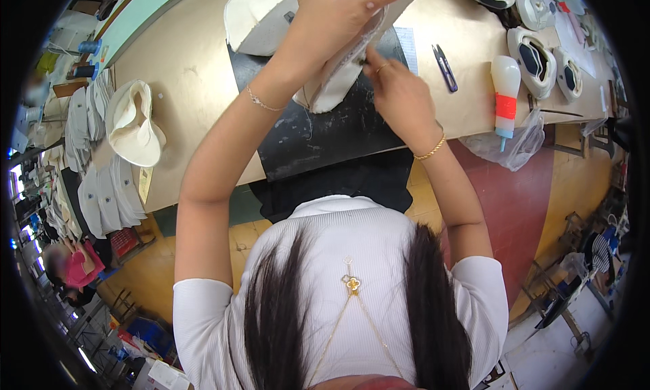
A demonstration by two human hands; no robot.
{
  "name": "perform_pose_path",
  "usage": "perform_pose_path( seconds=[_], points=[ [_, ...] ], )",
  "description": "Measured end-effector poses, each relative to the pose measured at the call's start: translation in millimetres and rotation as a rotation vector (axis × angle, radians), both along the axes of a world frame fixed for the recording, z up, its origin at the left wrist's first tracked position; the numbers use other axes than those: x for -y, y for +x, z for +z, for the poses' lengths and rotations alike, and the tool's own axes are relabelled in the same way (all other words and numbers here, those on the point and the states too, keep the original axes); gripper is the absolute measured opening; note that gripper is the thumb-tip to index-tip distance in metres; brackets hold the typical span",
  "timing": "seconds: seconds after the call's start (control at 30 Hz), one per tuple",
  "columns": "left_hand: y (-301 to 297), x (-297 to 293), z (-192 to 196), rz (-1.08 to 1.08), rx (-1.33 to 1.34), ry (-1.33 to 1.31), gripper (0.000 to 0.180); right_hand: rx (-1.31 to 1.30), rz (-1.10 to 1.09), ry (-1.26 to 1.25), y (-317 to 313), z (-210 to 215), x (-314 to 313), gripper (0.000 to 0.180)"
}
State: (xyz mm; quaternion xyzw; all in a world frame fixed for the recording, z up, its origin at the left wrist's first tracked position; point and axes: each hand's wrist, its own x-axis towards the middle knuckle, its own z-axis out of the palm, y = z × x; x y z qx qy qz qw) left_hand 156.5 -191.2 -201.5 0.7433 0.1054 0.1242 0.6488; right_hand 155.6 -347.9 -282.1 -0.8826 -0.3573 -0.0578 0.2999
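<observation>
My left hand (342, 17) grips a pale grey and cream fabric shoe upper (332, 95) near the top of the view, tilted over a black mat (298, 143). Part of the upper is hidden behind that hand and forearm. My right hand (404, 100) is closed, its thumb and fingertips together at the upper's right edge. A small dark spot shows at those fingertips; what they pinch is too small to make out. Another pale fabric upper (256, 17) lies behind my left wrist. Thread snips (445, 68) lie to the right of my right hand.
On the right stand a white squeeze bottle (506, 105) with a red band, a clear plastic bag (512, 149) over the table edge, and several shoe uppers (533, 61). At left are a cream upper (137, 122), stacked grey pieces (108, 193) and thread spools (87, 72). A person (74, 265) sits far left.
</observation>
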Motion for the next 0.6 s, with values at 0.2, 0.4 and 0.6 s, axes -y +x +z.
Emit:
perform_pose_path(
  seconds=[0.2, 0.4, 0.6],
  points=[
    [-12.6, -3.1, 7.2, 0.023, -0.047, 0.033, 0.052, -0.073, 0.016, -0.067, -5.5, -16.1, 3.9, 0.032],
    [-61.7, -7.0, 21.9, 0.135, -0.086, -0.205, 0.052, -0.026, -0.062, 0.204, -5.5, -12.4, 25.6, 0.037],
    [-104.2, 1.9, 37.2, 0.399, 0.155, -0.268, 0.050, 0.122, -0.050, -0.016, -3.4, -33.4, 40.7, 0.041]
  ],
)
